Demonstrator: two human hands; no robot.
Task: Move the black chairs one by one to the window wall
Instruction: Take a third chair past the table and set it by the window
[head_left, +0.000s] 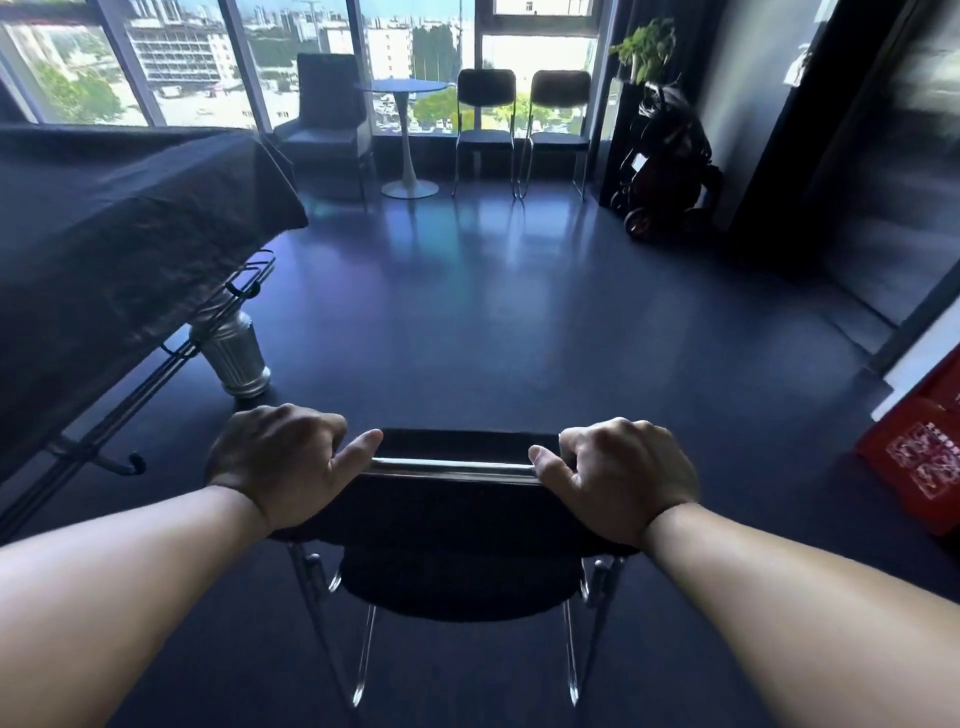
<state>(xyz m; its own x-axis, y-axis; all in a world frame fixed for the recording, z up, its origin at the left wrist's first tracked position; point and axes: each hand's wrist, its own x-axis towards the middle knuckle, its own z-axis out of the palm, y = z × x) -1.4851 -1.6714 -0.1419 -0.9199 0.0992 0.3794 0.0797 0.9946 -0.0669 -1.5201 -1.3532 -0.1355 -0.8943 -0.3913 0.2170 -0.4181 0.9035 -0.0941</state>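
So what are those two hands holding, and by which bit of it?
A black chair, held by the top edge of its backrest. The left hand grips the left corner and the right hand grips the right corner.

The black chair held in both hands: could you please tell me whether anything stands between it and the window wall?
Nothing visible does. The floor ahead of the black chair lies open up to the window wall. The draped table sits off to the left, the stroller to the right.
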